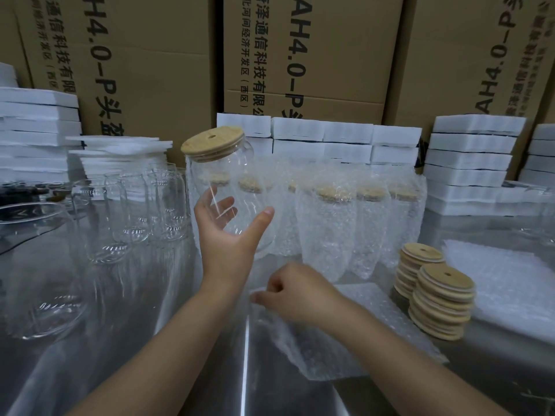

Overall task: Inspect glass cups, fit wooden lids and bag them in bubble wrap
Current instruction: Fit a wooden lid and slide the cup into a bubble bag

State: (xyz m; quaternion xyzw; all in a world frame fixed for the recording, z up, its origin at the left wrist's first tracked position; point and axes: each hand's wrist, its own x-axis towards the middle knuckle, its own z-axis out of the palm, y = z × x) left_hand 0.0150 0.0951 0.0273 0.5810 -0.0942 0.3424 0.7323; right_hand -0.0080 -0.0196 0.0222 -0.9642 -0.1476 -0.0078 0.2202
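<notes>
While the left hand (225,235) grips the lidded glass cup (222,178) near its base, the right hand (297,292) pinches a bubble-wrap bag (345,340); slick, fragile glass likely needs that wraparound hold.

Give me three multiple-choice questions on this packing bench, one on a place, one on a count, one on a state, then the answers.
1. Where do the spare lids stand? A) at the far left B) right of the bubble wrap bag C) on the floor
2. How many stacks of spare lids? A) two B) one C) four
3. The glass cup in the left hand is: A) bagged B) lidless C) lidded, unbagged

B: they stand right of the bag that the right hand pinches.
A: two stacks side by side.
C: a wooden lid caps it and no wrap covers it.
</notes>
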